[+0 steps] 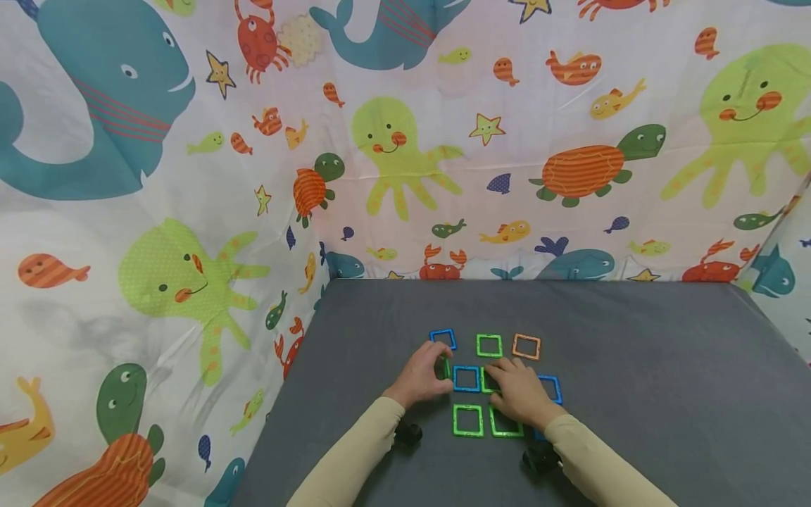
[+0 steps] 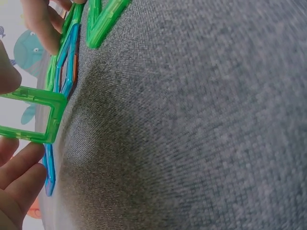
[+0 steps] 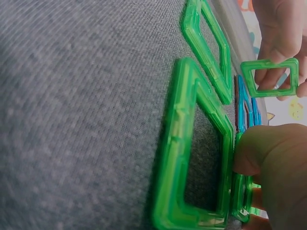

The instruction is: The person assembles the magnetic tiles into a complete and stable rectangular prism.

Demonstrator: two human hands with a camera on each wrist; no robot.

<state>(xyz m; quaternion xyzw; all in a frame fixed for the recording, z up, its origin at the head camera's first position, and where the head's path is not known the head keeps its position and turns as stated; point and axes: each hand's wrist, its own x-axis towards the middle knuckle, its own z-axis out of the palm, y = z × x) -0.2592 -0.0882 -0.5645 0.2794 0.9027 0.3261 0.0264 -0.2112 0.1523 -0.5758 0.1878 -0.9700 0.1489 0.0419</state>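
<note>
My left hand (image 1: 418, 374) pinches a green square magnetic tile (image 2: 56, 117) between thumb and fingers. The tile stands on edge, raised off the cloth, at the left of a flat blue square tile (image 1: 466, 367). My right hand (image 1: 521, 394) grips another green square tile (image 1: 484, 381) on the right side of that blue one, thumb on its near edge and fingers beyond. Part of this tile is hidden by the hand. Two larger green square tiles, a left one (image 1: 467, 434) and a right one (image 1: 507, 434), lie flat in front, the right one beneath my right hand.
Behind the hands lie a blue tile (image 1: 442, 331), a green tile (image 1: 489, 336) and an orange tile (image 1: 526, 336). Another blue tile (image 1: 558, 389) lies right of my right hand. Grey cloth (image 1: 665, 366) covers the table; a printed sea-animal curtain (image 1: 431, 176) hangs around it.
</note>
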